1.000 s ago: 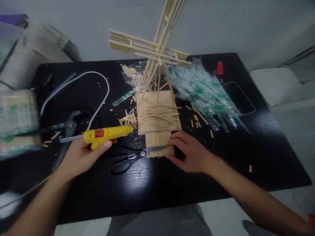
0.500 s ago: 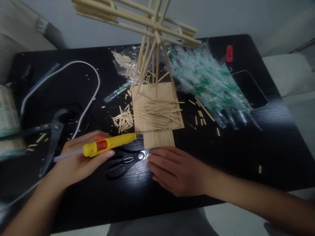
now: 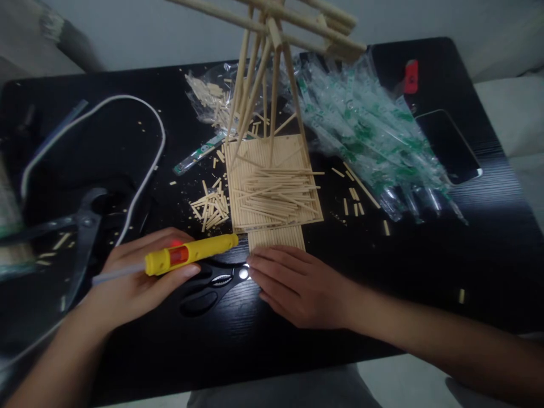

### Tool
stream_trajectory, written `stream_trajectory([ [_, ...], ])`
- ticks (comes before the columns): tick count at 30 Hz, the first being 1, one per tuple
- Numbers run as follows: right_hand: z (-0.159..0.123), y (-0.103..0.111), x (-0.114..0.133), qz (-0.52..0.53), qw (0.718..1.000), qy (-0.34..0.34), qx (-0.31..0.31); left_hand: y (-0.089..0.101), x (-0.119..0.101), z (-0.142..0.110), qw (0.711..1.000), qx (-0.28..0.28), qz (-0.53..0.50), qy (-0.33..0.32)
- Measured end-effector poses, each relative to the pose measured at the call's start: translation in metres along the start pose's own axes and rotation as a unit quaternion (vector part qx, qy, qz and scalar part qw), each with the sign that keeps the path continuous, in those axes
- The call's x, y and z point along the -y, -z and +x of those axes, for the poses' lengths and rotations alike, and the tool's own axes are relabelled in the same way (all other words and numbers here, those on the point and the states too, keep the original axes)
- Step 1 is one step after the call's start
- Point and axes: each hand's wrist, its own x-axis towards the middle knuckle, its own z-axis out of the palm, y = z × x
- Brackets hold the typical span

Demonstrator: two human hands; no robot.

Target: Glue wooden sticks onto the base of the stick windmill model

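My left hand [image 3: 131, 277] is closed around a yellow glue gun [image 3: 191, 253] whose nozzle points right toward a small mat of glued wooden sticks [image 3: 276, 238]. My right hand [image 3: 300, 283] lies flat with fingers stretched out over the near edge of that small mat and the blades of black scissors [image 3: 208, 283]. Behind the mat stands a larger stick base [image 3: 272, 187] with loose sticks piled on it. A tall stick tower with crossed arms [image 3: 272, 34] rises from the base.
On the black table [image 3: 425, 266] lie a heap of clear green-printed wrappers [image 3: 365, 130], a phone [image 3: 448, 144], a red lighter [image 3: 410, 76], cut stick bits [image 3: 210, 207], a bag of sticks [image 3: 208, 99], a white cord [image 3: 144, 147] and metal cutters [image 3: 83, 226] at left.
My right hand slid left from the small mat's right side to its near edge and over the scissor blades. The view tilted down and shifted. The glue gun stayed nearly in place.
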Motion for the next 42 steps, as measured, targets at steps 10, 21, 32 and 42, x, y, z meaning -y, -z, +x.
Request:
stream_trajectory([
  [10,-0.001,-0.002,-0.001,0.021,1.0,-0.011,0.01,-0.0002,-0.0011,0.002,1.0,0.013,-0.024,0.007],
  [21,-0.0002,-0.0037,-0.0007,0.026,0.999,-0.022,-0.006,-0.002,-0.0011,0.0012,0.999,0.022,-0.027,0.018],
  [32,-0.0017,-0.0045,-0.0005,0.044,0.999,-0.031,0.0,-0.0013,-0.0056,0.0015,0.998,0.024,-0.047,0.028],
  [42,-0.0013,-0.0031,-0.0008,0.038,0.999,-0.027,0.008,-0.0033,-0.0027,0.0027,0.999,0.01,-0.03,0.01],
])
